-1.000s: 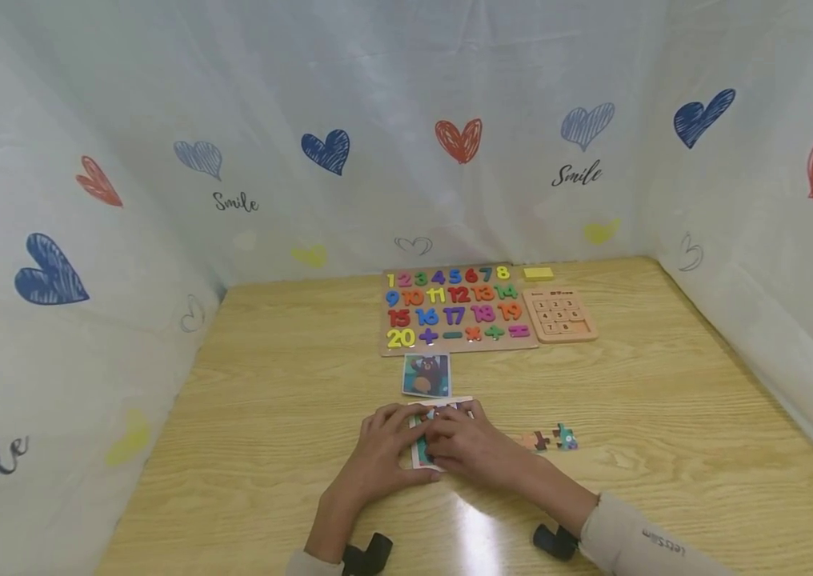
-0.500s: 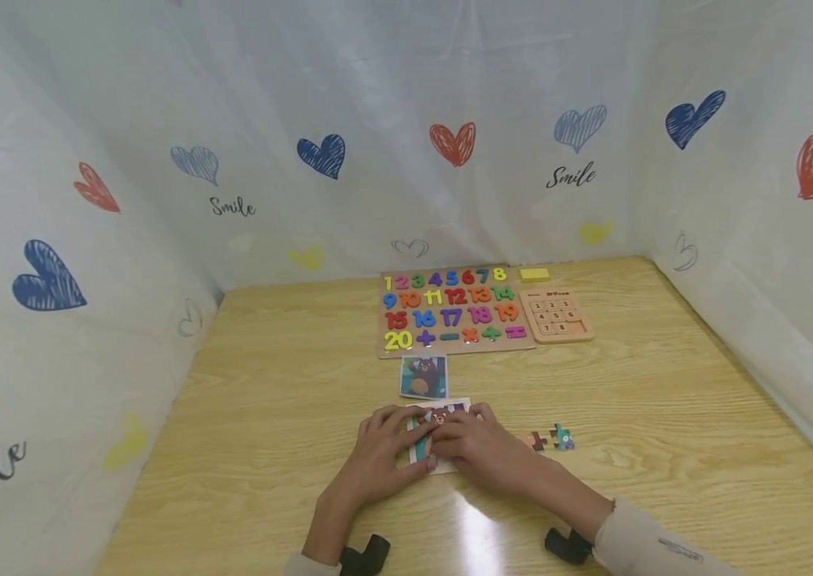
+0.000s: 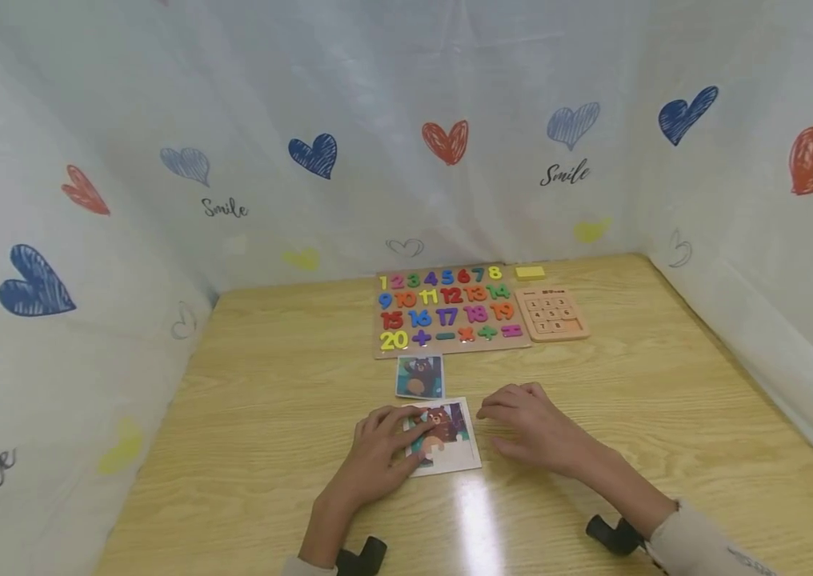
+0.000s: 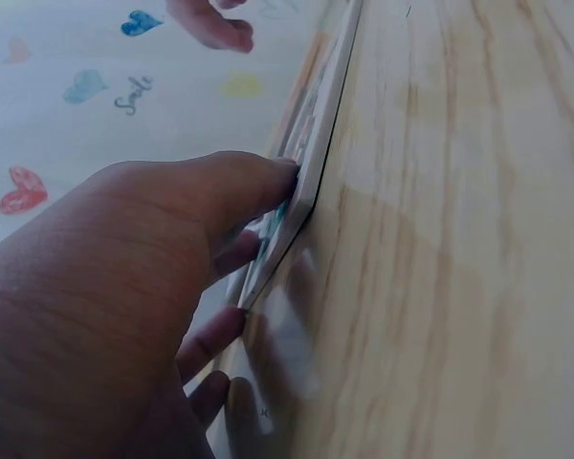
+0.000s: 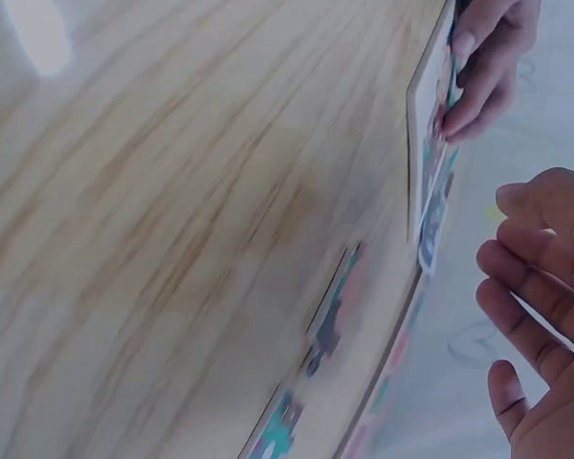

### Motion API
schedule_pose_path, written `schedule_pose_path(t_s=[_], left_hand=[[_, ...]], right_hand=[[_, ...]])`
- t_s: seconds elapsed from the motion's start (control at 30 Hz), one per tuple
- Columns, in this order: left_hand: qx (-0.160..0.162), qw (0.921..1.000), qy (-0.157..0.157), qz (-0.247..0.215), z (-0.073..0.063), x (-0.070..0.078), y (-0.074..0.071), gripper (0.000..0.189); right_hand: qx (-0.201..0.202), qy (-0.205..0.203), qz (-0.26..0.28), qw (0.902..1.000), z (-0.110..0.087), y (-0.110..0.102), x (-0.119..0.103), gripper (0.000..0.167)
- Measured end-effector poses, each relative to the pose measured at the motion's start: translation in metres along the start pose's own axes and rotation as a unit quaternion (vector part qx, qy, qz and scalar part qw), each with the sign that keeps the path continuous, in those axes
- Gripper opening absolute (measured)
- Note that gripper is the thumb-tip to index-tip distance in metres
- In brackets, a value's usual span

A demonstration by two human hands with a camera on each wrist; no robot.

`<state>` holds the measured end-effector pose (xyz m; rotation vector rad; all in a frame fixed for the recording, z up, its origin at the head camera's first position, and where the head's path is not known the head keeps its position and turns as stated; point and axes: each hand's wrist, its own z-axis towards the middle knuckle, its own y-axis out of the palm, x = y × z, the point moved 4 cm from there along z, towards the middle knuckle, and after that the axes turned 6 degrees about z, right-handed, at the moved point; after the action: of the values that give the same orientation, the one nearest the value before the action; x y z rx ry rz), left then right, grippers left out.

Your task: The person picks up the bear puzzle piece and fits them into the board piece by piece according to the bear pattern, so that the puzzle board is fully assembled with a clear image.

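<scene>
A square jigsaw puzzle (image 3: 455,458) with a white tray lies on the table. Its picture of a brown bear is partly filled in, and bare tray shows at the lower right. My left hand (image 3: 381,452) rests on its left side, fingers spread over the picture and thumb on the near part. Just right of the puzzle hovers my right hand (image 3: 539,432), holding nothing, its fingers loosely bent. Loose jigsaw pieces (image 5: 337,304) lie on the table in the right wrist view; in the head view my right hand and forearm hide them.
Behind the puzzle lies a bear picture card (image 3: 420,376). Farther back are a board of coloured numbers (image 3: 453,310), a wooden sliding number puzzle (image 3: 552,315) and a yellow block (image 3: 530,273). A white curtain (image 3: 363,216) printed with hearts surrounds the table.
My right hand has left the puzzle and moved to the right, uncovering the bear picture and bare tray. My left hand stays on the puzzle.
</scene>
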<state>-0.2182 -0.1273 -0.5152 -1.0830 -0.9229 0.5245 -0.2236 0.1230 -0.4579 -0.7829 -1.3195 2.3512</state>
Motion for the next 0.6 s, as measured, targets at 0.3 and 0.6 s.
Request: schedule_pose_path(t_s=[0.3, 0.6], left_hand=[[0.008, 1.0, 0.002, -0.003, -0.002, -0.002, 0.001, 0.043], [-0.001, 1.0, -0.004, -0.004, 0.0, -0.002, 0.002, 0.043]], right_hand=[[-0.013, 0.044, -0.013, 0.9988, -0.025, -0.011, 0.022, 0.03], [-0.034, 0.065, -0.01, 0.9973, -0.045, -0.013, 0.033, 0.031]])
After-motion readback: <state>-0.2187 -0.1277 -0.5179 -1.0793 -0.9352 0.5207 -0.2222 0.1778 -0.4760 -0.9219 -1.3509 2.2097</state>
